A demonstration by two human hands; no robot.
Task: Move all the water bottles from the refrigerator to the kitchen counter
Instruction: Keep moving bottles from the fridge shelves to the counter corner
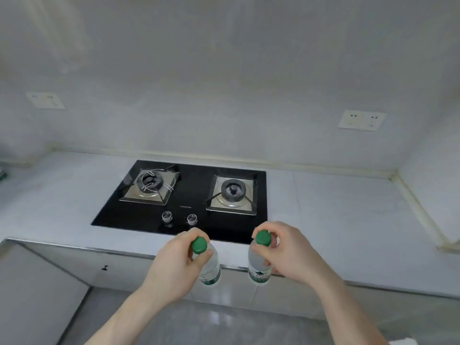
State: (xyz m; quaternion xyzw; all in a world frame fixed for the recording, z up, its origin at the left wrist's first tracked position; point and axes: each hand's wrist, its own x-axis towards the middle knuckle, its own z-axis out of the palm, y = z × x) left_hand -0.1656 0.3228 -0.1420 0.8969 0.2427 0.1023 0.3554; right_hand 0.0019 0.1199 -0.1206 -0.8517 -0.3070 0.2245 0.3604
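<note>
I hold two clear water bottles with green caps and green labels, both upright in the air just in front of the counter's front edge. My left hand [174, 265] grips the left bottle [210, 270] by its neck under the cap. My right hand [288, 252] grips the right bottle [258, 265] the same way. The pale grey kitchen counter [336, 220] stretches behind them. The refrigerator is out of view.
A black two-burner gas hob [189, 195] with two knobs is set into the counter straight ahead. Wall sockets [361, 120] sit on the back wall at left and right. A raised ledge runs along the right wall. Cabinet fronts and grey floor lie below.
</note>
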